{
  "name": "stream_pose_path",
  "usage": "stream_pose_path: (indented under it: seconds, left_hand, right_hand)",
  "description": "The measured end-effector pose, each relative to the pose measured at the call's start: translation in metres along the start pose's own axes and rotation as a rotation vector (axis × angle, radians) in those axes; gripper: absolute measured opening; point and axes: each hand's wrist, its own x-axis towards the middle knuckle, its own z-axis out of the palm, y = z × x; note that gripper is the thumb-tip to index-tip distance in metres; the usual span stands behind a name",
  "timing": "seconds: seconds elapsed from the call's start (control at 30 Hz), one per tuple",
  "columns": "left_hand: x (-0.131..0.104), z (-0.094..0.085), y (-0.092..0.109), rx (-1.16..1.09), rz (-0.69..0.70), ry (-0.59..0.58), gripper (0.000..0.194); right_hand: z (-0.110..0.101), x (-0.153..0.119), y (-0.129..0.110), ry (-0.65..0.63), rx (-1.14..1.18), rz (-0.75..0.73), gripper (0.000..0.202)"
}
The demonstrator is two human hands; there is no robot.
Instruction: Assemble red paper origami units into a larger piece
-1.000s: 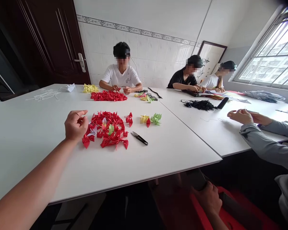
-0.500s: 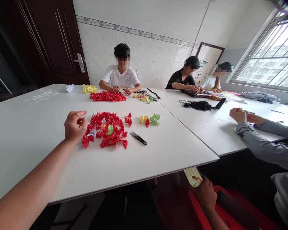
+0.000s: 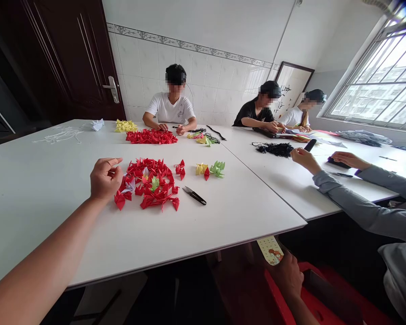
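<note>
My left hand [image 3: 106, 179] is raised over the table beside a heap of red folded paper cranes [image 3: 157, 169]. Its fingers are curled in, and nothing shows in them. A few white and green cranes lie among the red ones. Below the table's front edge, my right hand [image 3: 288, 273] is wrapped round a phone [image 3: 271, 249] with a lit, pale yellow screen. Thread snips [image 3: 195, 196] with black handles lie to the right of the heap. Close by are yellow cranes [image 3: 200, 169] and green cranes [image 3: 218, 169].
Across the white table [image 3: 223, 216] sits a person in a white shirt [image 3: 171, 108] behind more red cranes [image 3: 151, 136]. White cords [image 3: 62, 134] lie far left. At right are black tassels [image 3: 274, 149] and a co-worker's grey sleeves [image 3: 355, 198]. A red stool [image 3: 274, 289] is below.
The co-worker at right has moved their hands apart; one reaches left to a black object, the other rests on a dark item. My own hands have hardly moved.
</note>
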Motion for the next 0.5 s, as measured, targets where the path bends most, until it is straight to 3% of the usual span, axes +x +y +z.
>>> stream_pose_path:
  seconds: [0.5]
  left_hand:
    - [-0.0002,0.0006,-0.0028,-0.011,0.0,-0.025,0.019]
  right_hand:
    - [0.0028,0.0003,0.001,-0.017,0.009,0.005,0.069]
